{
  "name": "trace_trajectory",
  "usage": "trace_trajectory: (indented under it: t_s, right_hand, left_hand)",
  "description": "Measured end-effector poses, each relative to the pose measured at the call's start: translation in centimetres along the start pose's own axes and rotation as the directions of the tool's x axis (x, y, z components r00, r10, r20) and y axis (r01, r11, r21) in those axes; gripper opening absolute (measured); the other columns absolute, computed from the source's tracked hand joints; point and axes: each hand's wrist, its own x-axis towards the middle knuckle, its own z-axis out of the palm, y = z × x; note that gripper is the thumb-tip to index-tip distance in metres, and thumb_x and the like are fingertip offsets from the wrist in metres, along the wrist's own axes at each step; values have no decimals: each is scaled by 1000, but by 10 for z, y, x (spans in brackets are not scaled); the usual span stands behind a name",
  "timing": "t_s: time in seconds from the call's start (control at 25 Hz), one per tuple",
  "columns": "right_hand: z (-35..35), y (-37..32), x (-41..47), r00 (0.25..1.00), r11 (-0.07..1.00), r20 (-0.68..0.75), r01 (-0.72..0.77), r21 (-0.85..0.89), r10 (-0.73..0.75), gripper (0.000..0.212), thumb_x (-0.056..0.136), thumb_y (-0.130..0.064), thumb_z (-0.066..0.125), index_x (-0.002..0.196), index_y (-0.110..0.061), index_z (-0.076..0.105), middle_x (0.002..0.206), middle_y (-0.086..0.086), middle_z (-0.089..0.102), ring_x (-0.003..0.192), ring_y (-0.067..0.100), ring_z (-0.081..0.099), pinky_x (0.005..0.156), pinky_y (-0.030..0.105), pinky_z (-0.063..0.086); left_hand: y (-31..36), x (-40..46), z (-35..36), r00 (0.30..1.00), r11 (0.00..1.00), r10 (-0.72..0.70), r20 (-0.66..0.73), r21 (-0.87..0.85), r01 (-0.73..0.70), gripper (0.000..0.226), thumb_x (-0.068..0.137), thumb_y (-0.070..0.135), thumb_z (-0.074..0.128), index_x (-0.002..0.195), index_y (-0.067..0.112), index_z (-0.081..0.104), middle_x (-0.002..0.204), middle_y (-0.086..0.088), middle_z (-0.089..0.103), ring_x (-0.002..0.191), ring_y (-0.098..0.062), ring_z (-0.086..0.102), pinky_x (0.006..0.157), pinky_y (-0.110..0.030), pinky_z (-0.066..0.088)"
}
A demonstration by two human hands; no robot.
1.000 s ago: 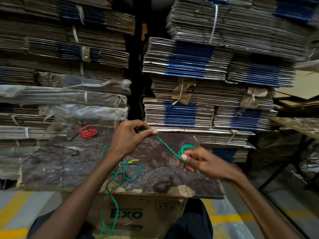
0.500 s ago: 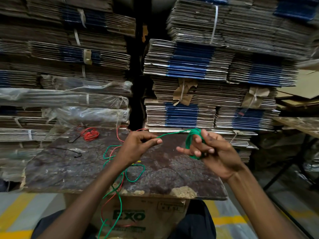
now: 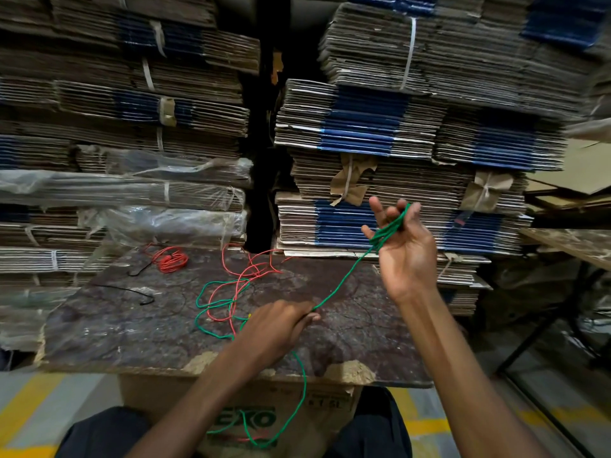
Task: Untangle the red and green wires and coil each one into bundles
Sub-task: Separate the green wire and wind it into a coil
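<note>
A green wire (image 3: 344, 279) runs taut from my left hand (image 3: 276, 325) up to my right hand (image 3: 405, 246). My right hand is raised above the board's far right corner, with a small green coil (image 3: 388, 230) wrapped around its fingers. My left hand pinches the green wire low over the board. More green wire lies tangled with a loose red wire (image 3: 246, 276) at mid-board. A green tail (image 3: 294, 411) hangs over the front edge. A coiled red bundle (image 3: 172, 261) lies at the back left.
The work surface is a worn dark board (image 3: 115, 328) on a cardboard box (image 3: 158, 395). A thin black wire (image 3: 132, 290) lies at left. Stacks of flattened cardboard (image 3: 380, 133) rise close behind. A table (image 3: 575, 244) stands to the right.
My right hand rose up and to the right with the green coil. My left hand dropped toward the board, sliding along the wire. The loose tangle shifted on the board.
</note>
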Motion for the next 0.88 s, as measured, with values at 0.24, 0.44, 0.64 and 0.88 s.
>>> trace_trajectory:
  t_s: [0.24, 0.44, 0.64, 0.88]
  right_hand:
    - [-29, 24, 9, 922, 418, 290, 376, -827, -256, 24, 102, -21, 47, 92, -8, 64, 72, 2, 69, 65, 9, 64, 67, 28, 51]
    - [-60, 31, 3, 849, -281, 528, 515, -810, 35, 27, 97, -29, 46, 74, -17, 52, 66, 10, 62, 60, 28, 59, 78, 57, 50]
    - [-62, 17, -18, 851, -265, 427, 506, -821, 305, 32, 100, -32, 46, 80, -12, 58, 74, 6, 60, 70, 29, 59, 67, 39, 44]
    - [-50, -14, -42, 630, 233, 267, 138, -963, 729, 42, 102, -38, 38, 91, -10, 67, 63, -5, 46, 58, 9, 43, 63, 26, 40]
  left_hand:
    - [15, -2, -17, 990, 972, -132, -58, -205, 118, 14, 96, 41, 52, 89, 29, 56, 68, -1, 61, 81, -25, 62, 59, -33, 34]
    - [-5, 0, -39, 959, 974, -225, -171, -7, 227, 27, 94, 47, 52, 88, 23, 63, 78, 4, 67, 83, -22, 65, 61, -34, 45]
    - [-21, 10, -58, 931, 947, -173, -322, 204, 247, 18, 91, 40, 60, 101, 32, 71, 95, 3, 71, 95, -28, 66, 61, -33, 46]
    - [-28, 35, -57, 957, 843, -4, -289, 514, 159, 14, 77, 27, 74, 91, 30, 71, 81, 5, 68, 84, -25, 64, 80, -43, 48]
